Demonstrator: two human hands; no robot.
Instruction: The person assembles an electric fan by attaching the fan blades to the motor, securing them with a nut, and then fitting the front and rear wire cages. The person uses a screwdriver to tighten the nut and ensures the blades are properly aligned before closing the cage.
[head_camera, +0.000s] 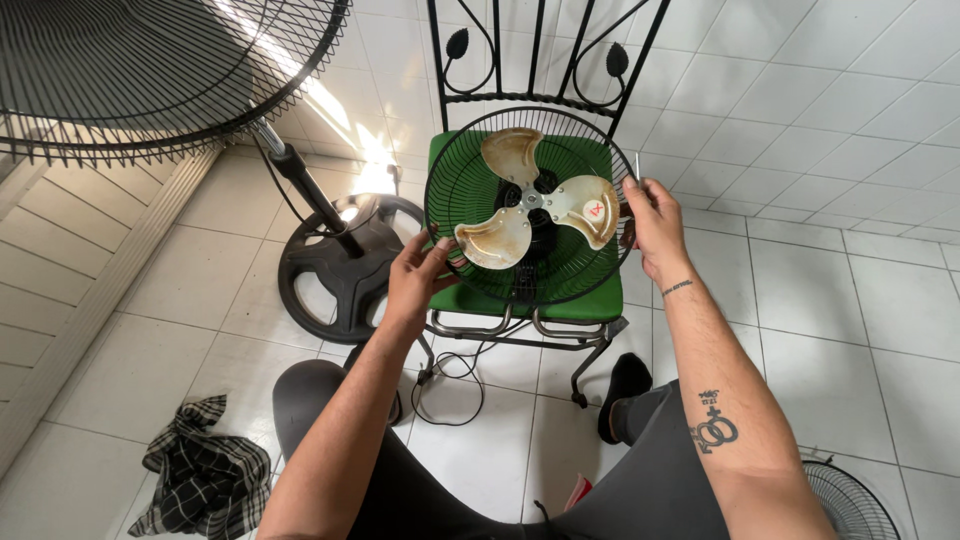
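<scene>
Two hands — left hand (415, 275) | right hand (652, 222) — gripping fan guard (470, 180) rim

Both forearms extended forward from the lower edge of the view, bare to above the elbow. The left hand (415, 275) was raised with fingers curled in a grip. The right hand (655, 225) was held upright, fingers closed, its wrist and forearm tattooed.

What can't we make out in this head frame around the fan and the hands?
- Fan motor: head view, hidden behind blades and rear grille.
- Thin rod by right hand: too small to identify.
- Left hand fingers: tips hidden by the grille rim.
- Second grille: cut off by the frame's bottom edge.
</scene>
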